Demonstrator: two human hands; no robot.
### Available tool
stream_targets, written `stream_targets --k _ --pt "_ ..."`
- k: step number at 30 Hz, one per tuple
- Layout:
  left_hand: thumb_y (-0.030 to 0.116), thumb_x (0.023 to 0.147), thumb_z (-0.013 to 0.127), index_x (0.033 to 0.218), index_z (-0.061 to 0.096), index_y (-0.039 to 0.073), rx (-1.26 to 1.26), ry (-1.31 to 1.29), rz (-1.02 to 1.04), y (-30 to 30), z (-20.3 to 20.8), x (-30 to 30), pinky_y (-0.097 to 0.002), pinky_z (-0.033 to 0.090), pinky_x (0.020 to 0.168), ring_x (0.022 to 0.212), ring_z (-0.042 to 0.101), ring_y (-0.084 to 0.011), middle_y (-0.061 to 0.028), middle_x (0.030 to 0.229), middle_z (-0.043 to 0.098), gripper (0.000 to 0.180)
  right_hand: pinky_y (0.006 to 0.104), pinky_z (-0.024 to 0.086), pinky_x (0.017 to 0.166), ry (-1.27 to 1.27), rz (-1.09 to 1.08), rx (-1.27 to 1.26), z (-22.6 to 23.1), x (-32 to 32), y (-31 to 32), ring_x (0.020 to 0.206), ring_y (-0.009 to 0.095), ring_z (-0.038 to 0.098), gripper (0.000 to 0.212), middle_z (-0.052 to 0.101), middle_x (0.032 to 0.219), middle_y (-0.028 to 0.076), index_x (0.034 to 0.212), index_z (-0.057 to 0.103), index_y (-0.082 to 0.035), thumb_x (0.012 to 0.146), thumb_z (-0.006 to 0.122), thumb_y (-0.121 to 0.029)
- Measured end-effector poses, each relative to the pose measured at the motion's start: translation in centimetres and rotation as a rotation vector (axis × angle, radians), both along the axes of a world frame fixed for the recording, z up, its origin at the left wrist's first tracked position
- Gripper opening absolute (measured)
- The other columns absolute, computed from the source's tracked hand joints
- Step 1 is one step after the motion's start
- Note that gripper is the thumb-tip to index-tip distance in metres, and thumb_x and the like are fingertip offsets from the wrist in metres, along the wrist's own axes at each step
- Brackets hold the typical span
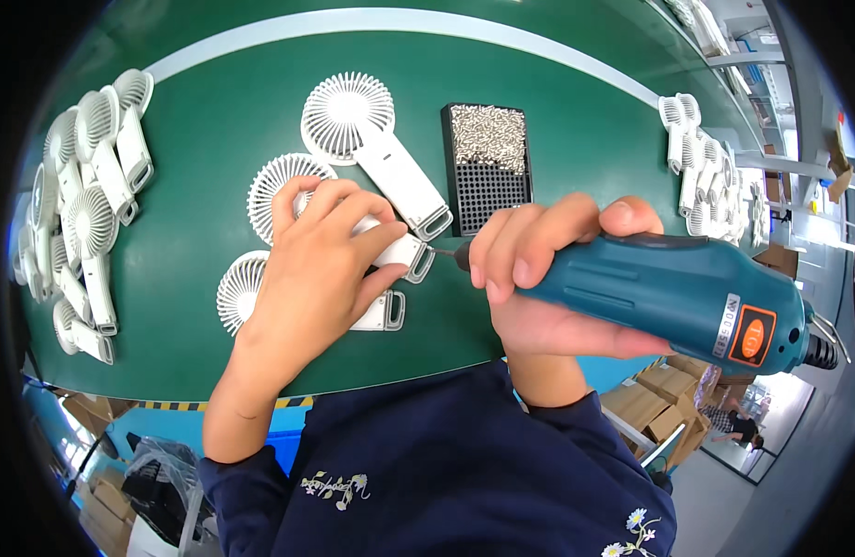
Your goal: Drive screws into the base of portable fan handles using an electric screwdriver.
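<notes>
My right hand point(548, 269) is wrapped round a teal electric screwdriver point(650, 292) held sideways, its bit pointing left. The bit's tip meets, or nearly meets, the looped end of a white handheld fan point(411, 255). My left hand point(330, 241) lies over that fan's handle, thumb and fingers gripping it and hiding much of it. Just below, a second fan point(240, 290) is partly covered by the same hand. Above my left hand, another white fan point(390, 172) lies slanted on the green table, its round grille at the upper left.
Right of the fans, a black perforated tray point(488, 200) holds many small screws point(488, 135) in its upper half. White fans point(90, 223) are heaped along the table's left side, with more fans point(701, 167) at the right. A pale strip crosses the far part of the green table point(576, 121).
</notes>
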State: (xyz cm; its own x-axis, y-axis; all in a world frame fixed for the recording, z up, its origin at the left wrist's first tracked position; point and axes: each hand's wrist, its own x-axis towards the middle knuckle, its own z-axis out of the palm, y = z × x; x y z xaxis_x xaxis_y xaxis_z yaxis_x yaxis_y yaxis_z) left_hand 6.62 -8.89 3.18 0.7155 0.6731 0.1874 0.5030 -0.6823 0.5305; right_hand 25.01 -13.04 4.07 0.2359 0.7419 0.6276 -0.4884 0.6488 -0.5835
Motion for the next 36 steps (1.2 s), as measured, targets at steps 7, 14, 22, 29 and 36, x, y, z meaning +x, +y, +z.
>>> stream_targets --k 7,14,22,29,36 --pt "0.016 0.072 0.078 0.091 0.069 0.009 -0.012 -0.042 0.001 -0.1 -0.1 0.1 -0.0449 0.031 0.102 0.102 0.054 -0.0173 0.0017 0.099 0.058 0.022 0.0336 0.049 0.047 -0.002 -0.015 -0.099 -0.3 -0.6 0.2 0.05 0.022 0.054 0.094 0.057 0.07 0.016 0.127 0.039 -0.002 0.075 0.058 -0.077" --pt "0.017 0.068 0.08 0.094 0.071 0.01 -0.047 -0.027 0.022 0.0 -0.1 0.1 -0.0442 0.029 0.103 0.104 0.054 -0.0196 0.0023 0.101 0.06 0.028 0.034 0.047 0.045 -0.016 0.03 -0.103 -0.8 0.2 0.7 0.049 0.021 0.053 0.093 0.056 0.073 0.013 0.132 0.039 -0.008 0.078 0.048 -0.082" --pt "0.014 0.07 0.078 0.09 0.069 0.008 -0.016 -0.049 0.016 0.1 -0.1 0.2 -0.0442 0.031 0.102 0.102 0.054 -0.0174 0.0015 0.099 0.058 0.023 0.0337 0.046 0.043 -0.068 0.038 -0.116 -1.2 0.2 1.0 0.049 0.019 0.052 0.092 0.055 0.076 0.009 0.135 0.04 -0.013 0.079 0.04 -0.085" --pt "0.015 0.071 0.078 0.091 0.07 0.008 -0.014 -0.047 0.019 0.0 -0.1 0.2 -0.045 0.031 0.102 0.102 0.054 -0.0174 0.0013 0.099 0.058 0.022 0.0319 0.048 0.044 0.067 -0.033 -0.128 -1.2 -0.7 0.9 0.047 0.021 0.054 0.102 0.059 0.071 0.015 0.124 0.04 -0.004 0.068 0.051 -0.088" --pt "0.015 0.072 0.078 0.091 0.07 0.008 -0.023 -0.047 0.011 0.1 0.0 0.1 -0.0453 0.031 0.102 0.101 0.055 -0.0171 0.0014 0.098 0.058 0.022 0.0316 0.047 0.048 -0.128 -0.019 -0.095 -1.1 -0.8 0.3 0.053 0.02 0.055 0.087 0.057 0.074 0.012 0.123 0.041 -0.005 0.075 0.055 -0.076"
